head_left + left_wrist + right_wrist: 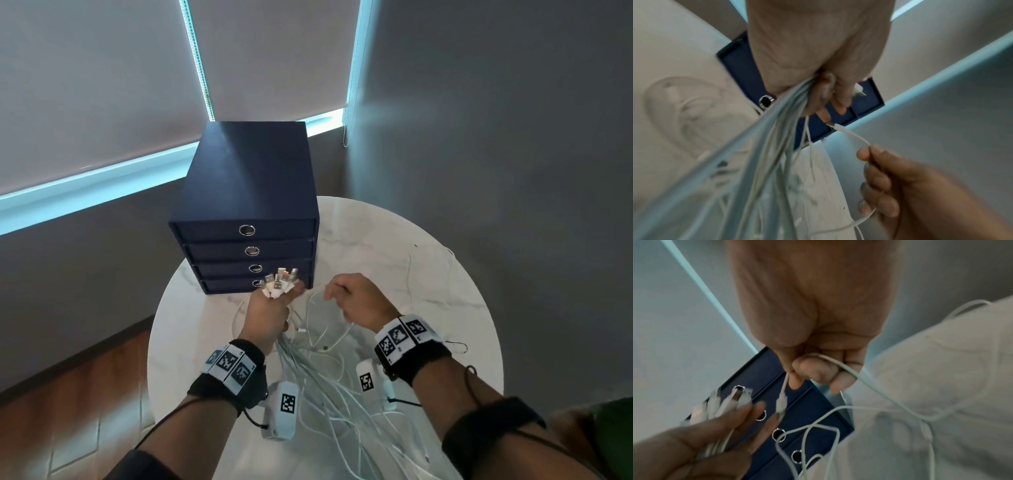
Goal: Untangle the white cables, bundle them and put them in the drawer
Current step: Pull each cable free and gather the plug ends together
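A person is standing over a round white marble-patterned table [394,240], sorting thin white charging cables [318,387]. The left hand [270,315] is closing in a fist around a gathered sheaf of these cables, with their metal USB plugs [279,277] fanning up above the knuckles, likely so that the ends line up for bundling. The cable lengths are trailing down from the fist and spreading loosely over the near part of the table.

The right hand [356,298] is pinching one more white cable [857,138] between thumb and curled fingers, offering its small plug toward the left fingertips [774,417]; this looks like a freed cable being added to the sheaf. The rest of that cable is looping slack below.

A dark blue four-drawer box with round metal ring pulls [246,212] is sitting at the far left edge of the table, just beyond the hands. All its drawers are shut, so one needs pulling open later. Bare tabletop is lying to the right, giving room to draw cables out, though the trailing ends are nearing the front rim.
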The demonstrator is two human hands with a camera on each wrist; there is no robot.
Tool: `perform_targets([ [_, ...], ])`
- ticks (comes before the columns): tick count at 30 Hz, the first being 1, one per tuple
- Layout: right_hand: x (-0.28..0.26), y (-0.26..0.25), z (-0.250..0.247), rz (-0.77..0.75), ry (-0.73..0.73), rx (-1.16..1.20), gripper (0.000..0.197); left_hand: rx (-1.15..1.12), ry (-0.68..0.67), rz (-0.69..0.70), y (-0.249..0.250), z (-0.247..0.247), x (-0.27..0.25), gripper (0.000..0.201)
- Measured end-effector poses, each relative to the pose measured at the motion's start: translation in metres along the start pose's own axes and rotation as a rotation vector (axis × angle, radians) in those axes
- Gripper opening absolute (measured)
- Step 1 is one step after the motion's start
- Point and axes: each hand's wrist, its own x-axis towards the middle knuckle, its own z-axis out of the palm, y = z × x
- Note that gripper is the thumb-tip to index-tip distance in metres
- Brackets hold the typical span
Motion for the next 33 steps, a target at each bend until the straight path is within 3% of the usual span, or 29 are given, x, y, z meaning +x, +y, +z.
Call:
perform_targets([
  [1,0.0,0.007,0.005,0.036,0.047,0.083,0.029,-0.053,0.061,-0.026,-0.004,-0.005,0.0,0.002],
  [3,-0.004,0.014,0.015,0.082,0.109,0.251,0.03,-0.114,0.122,-0.06,-0.012,-0.013,-0.002,0.016],
  [9,-0.028,-0.002,0.054,0.046,0.097,0.529,0.026,-0.393,-0.049,-0.282,-0.017,-0.011,-0.012,0.024],
  [14,-0.034,-0.003,0.085,0.073,0.039,0.479,0.026,-0.411,-0.087,-0.318,-0.022,-0.004,-0.014,0.028],
  [22,-0.031,0.0,0.084,0.09,0.065,0.35,0.038,-0.432,-0.148,-0.259,-0.026,-0.003,-0.018,0.024],
  [27,-0.029,0.005,0.087,0.011,0.055,0.165,0.033,-0.283,-0.082,-0.205,-0.03,-0.002,-0.016,0.021],
  [33,-0.028,0.009,0.083,0.011,0.072,0.09,0.026,-0.28,-0.029,-0.178,-0.034,0.0,-0.013,0.021],
])
